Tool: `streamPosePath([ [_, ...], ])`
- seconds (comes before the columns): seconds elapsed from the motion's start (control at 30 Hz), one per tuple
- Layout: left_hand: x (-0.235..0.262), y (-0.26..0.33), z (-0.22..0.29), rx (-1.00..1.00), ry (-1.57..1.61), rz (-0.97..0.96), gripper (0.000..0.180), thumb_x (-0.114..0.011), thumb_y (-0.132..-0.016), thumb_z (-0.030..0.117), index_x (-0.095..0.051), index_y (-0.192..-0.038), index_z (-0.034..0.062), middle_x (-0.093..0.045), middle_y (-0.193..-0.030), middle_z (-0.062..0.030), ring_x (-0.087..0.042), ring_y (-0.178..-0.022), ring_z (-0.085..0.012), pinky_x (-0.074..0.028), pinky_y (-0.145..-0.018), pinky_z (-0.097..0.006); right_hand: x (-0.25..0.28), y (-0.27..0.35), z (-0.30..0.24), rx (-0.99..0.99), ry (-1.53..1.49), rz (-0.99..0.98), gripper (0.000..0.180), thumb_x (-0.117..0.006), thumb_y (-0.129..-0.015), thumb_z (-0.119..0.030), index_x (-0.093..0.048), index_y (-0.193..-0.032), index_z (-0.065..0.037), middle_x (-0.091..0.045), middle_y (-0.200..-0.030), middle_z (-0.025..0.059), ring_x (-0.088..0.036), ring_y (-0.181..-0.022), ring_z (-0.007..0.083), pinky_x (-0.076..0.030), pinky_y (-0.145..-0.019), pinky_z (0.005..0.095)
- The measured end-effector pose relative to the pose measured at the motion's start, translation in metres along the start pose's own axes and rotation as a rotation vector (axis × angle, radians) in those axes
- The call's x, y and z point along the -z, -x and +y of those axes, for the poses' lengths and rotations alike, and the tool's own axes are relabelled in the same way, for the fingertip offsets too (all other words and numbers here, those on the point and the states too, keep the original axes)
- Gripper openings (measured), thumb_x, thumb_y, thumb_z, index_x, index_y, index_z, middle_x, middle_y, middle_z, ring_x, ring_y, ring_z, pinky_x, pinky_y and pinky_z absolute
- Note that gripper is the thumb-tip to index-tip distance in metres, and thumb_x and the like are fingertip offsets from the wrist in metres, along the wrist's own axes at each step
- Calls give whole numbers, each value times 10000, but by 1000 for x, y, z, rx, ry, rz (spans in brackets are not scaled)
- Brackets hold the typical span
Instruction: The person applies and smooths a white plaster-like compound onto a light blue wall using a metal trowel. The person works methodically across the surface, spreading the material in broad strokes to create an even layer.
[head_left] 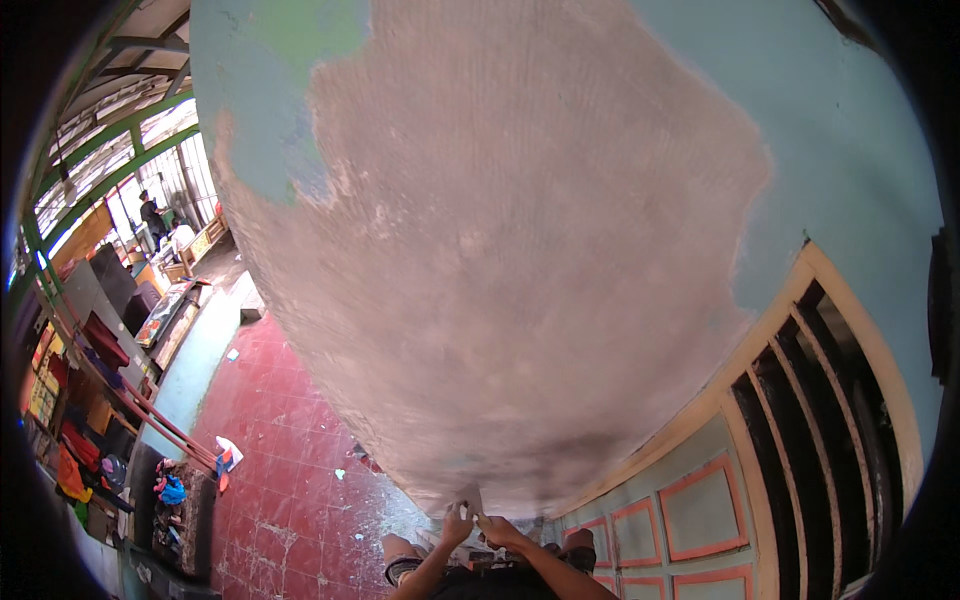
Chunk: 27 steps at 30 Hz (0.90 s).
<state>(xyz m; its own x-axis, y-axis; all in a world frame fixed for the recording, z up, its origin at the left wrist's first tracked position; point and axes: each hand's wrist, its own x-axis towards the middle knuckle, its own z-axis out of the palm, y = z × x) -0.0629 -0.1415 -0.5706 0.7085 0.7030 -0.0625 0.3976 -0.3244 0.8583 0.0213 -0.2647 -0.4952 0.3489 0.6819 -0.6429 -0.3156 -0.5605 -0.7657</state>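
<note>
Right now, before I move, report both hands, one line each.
Left hand: up against the flat-bladed tool; too small to tell whether it grips.
Right hand: closed, apparently holding that tool's handle end.

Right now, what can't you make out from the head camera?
All in the head view:
- Flat tool: handle mostly covered by the right hand.
- Left hand: too small to tell whether it grips the tool or just touches it.
- Brown wall patch: top cut off by the upper edge.
- Barred window: too dark behind the bars.
- Distant people: too small to tell what they handle.
</note>
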Motion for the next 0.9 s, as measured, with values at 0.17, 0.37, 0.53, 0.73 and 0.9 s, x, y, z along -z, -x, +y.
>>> streamPosePath([
  [0.17, -25, 15, 29, 245, 223, 57, 848, -653, -874, 369, -223, -1477, -45, -494, -1326, -313, -502, -1224, -434, -424, -996, -476, 6, -2, 24, 84, 83, 13, 426, -422, -1021, -422, -552, -1005, -16, -502, -679, 25, -412, -463, 122, -355, -429, 295],
  [0.37, -9, 13, 30, 653, 718, -345, 793, -531, -921, 594, -374, -1446, 19, -532, -1328, -171, -519, -1227, -313, -446, -966, -422, 3, 10, -1, 55, -33, -33, 330, -484, -1014, -351, -564, -1052, -33, -441, -658, -18, -424, -492, 105, -355, -433, 281],
  [0.53, -14, 14, 25, 641, 749, -360, 777, -371, -949, 672, -460, -1413, 56, -519, -1378, -158, -494, -1267, -314, -412, -1003, -473, 4, -4, 9, 179, -64, 54, 258, -535, -972, -239, -582, -1056, 0, -507, -676, 15, -498, -487, 121, -395, -431, 286],
  [0.73, -16, 17, 13, 564, 826, -379, 790, -280, -967, 673, -430, -1434, 53, -497, -1413, -162, -499, -1259, -334, -421, -1000, -467, 11, 39, -49, 400, -187, 68, 81, -532, -930, -81, -526, -980, -17, -533, -695, 37, -502, -487, 102, -366, -408, 251],
  [0.9, -11, 22, 33, 127, 65, -722, 646, -460, -952, 581, -544, -1357, 85, -535, -1379, -179, -506, -1268, -310, -397, -1056, -428, 16, 86, -161, 668, -232, 99, 440, -510, -965, -75, -390, -1388, -73, -548, -794, 64, -431, -447, 81, -336, -405, 230],
])
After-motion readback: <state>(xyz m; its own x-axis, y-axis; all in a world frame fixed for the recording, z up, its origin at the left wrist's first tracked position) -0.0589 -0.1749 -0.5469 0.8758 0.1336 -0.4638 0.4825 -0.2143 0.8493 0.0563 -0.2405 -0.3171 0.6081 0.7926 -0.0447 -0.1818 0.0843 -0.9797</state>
